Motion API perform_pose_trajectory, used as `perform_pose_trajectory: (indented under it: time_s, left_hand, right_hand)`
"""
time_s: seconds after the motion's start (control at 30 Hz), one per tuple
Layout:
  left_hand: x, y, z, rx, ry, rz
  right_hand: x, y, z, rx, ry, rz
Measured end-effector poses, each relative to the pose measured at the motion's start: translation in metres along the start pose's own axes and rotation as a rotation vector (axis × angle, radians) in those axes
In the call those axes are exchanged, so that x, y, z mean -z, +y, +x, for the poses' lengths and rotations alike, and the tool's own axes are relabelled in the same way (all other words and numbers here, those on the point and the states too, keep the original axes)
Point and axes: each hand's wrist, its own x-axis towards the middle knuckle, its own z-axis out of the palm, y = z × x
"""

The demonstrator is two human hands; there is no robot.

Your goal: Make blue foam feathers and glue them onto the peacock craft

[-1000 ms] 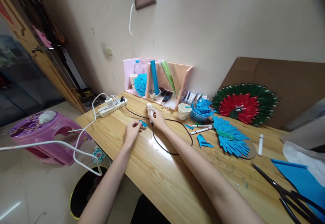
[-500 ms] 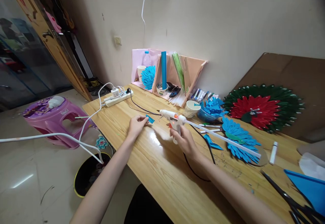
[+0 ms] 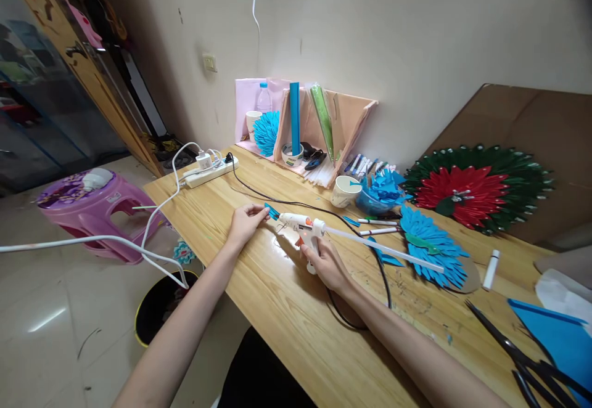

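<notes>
While left hand (image 3: 246,223) narrow on blue piece (image 3: 272,212), right hand (image 3: 328,265) snug around glue gun (image 3: 296,222).

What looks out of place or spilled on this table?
I see no spill, but small dark and blue scraps litter the light-brown wooden tabletop near the black scissors, looking untidy. The long translucent glue stick juts far behind the white plastic glue gun.
</notes>
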Motion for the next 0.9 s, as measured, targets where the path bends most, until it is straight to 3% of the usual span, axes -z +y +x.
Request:
perform_pose_trajectory:
  time_s: [0.9]
  left_hand:
    - [0.0004, -0.0036, 0.0018, -0.005, -0.022, 0.037]
  right_hand:
    - [-0.0009, 0.0025, 0.0006, 0.066, 0.012, -0.052]
